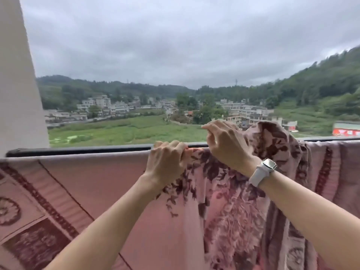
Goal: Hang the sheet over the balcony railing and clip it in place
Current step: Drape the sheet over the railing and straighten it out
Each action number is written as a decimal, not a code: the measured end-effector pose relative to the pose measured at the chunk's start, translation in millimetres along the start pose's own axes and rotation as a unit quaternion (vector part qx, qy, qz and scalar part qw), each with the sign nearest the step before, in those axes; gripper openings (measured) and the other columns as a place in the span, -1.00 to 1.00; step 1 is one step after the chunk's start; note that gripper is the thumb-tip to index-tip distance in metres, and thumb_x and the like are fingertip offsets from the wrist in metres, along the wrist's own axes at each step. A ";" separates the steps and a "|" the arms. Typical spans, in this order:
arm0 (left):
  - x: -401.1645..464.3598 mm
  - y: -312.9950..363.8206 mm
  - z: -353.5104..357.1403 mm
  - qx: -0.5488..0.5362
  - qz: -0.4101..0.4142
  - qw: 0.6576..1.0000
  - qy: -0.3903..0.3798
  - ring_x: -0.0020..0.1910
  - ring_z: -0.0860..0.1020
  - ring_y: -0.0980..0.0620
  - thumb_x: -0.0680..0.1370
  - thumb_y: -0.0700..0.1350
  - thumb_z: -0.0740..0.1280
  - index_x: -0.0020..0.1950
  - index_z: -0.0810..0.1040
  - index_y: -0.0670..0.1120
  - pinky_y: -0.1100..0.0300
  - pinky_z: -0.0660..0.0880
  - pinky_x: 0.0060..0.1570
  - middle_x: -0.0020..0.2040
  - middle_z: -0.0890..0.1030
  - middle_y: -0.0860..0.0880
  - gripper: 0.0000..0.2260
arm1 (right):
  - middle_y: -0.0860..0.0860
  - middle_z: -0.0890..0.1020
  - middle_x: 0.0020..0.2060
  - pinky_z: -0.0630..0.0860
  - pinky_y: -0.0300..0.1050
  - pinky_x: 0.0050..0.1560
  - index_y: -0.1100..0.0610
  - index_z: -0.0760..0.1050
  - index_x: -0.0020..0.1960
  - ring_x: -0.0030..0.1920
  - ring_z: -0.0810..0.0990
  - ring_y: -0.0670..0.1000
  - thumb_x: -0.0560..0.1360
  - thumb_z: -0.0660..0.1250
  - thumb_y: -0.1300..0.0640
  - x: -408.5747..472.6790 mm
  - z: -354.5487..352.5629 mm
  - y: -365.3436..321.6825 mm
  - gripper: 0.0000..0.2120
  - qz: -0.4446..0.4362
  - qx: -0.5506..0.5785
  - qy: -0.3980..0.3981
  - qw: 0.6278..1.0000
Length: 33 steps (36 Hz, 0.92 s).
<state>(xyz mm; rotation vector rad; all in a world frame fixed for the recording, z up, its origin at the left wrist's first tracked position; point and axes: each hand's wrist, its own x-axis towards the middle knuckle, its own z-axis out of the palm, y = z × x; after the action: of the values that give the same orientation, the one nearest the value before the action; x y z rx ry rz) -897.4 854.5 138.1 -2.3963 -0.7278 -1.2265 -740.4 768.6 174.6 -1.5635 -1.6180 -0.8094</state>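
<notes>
Sheet [109,191]: pink cloth with dark red floral and border patterns, draped over the railing [78,150] and hanging down on the near side below both hands. To the left of the left hand it lies flat and fairly smooth along the rail; under and to the right of the hands it is gathered into folds. A bunched lump of the cloth rises above the rail just to the right of the right hand.

Railing: dark horizontal bar, bare to the left of the left hand, covered by the cloth from that hand rightward.

Left hand [165,162]: knuckles up, fingers curled over the top of the rail, clenched on the upper edge of the sheet and pressing it to the bar.

Right hand [224,145]: just beside the left hand on its right, raised a little above the rail, fingers bent with thumb and fingertips drawn together near its top. Whether it pinches cloth or some small item cannot be told. Its lower edge lies against the gathered sheet.

Watch [264,171]: white strap and pale case, on the right wrist.

Pillar [19,84]: white, upright, well to the left of both hands.

Beyond the hands: green field, buildings, wooded hills, grey sky.
</notes>
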 end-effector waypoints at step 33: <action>-185.8 -349.7 -176.7 0.089 -0.196 0.973 0.083 0.12 0.50 -0.12 0.60 -0.04 0.17 0.18 0.55 -0.10 -0.12 0.23 0.31 0.13 0.58 -0.08 -0.74 | 0.10 0.56 -0.18 0.40 -0.01 -0.10 0.23 0.46 -0.16 -0.13 0.48 0.11 0.49 0.29 0.23 53.4 177.1 -336.6 -0.92 -0.095 0.048 0.017 0.994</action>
<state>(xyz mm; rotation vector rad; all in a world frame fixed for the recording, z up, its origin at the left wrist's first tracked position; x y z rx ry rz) -1307.7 992.1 110.9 -2.0367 -1.2407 -1.4195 -1089.4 925.8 141.9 -1.3379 -1.7732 -0.8391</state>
